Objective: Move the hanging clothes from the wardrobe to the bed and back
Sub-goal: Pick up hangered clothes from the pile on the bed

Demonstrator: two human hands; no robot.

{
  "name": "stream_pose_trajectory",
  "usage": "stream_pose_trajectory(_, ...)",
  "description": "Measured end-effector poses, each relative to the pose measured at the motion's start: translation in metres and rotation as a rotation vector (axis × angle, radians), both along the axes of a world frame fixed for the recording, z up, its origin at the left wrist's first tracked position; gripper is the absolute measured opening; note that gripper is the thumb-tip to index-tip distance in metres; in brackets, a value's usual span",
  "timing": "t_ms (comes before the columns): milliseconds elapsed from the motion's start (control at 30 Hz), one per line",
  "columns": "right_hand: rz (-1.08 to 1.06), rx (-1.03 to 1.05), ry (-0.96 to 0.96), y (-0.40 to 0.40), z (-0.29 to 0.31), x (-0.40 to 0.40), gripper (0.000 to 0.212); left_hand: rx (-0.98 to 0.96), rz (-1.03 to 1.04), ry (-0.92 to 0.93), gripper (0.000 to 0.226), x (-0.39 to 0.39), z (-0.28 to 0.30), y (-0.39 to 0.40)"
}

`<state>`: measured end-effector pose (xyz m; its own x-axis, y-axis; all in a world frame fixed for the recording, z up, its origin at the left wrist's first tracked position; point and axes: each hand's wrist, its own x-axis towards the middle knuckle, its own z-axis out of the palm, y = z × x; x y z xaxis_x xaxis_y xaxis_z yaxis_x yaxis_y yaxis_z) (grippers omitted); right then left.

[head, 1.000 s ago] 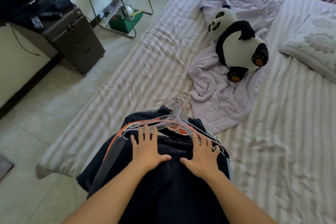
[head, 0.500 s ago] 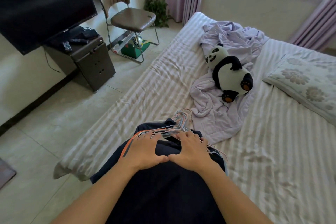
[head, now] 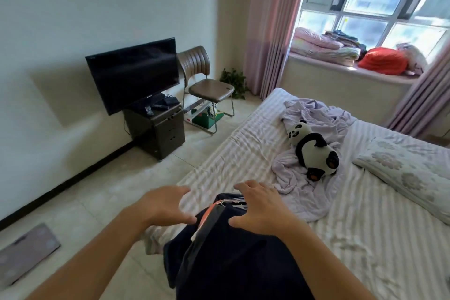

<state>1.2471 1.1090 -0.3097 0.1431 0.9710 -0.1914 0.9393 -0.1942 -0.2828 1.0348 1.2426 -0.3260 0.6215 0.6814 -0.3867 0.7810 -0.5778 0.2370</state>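
I see dark navy clothes (head: 233, 258) under my two grips, with an orange strip along the edge next to my left grip (head: 165, 204) and pale hangers (head: 235, 200) just beside my right grip (head: 261, 209). The bed (head: 365, 238) below them wears white and pale lilac stripes. Beyond my right grip lies a plain lilac blanket (head: 292, 178) with a black-and-white panda toy (head: 314, 151), its paws orange. Farther right, the pillow (head: 404, 173) is white with greyish flowers. Beyond my left grip I see a black television (head: 132, 73), a brown chair (head: 207, 85) and pink curtains (head: 272, 27).
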Motion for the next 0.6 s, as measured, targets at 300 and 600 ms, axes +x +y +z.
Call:
stream_pose_trajectory(300,0.307,0.052,-0.049,-0.009,0.067,-0.089,0.084,0.112,0.252,-0.055,0.091,-0.124,0.079,-0.076)
stream_pose_trajectory(600,0.624,0.075,-0.102,-0.052,0.092,-0.148,0.085,0.148,0.591,-0.039,0.089,-0.201,0.094,-0.200)
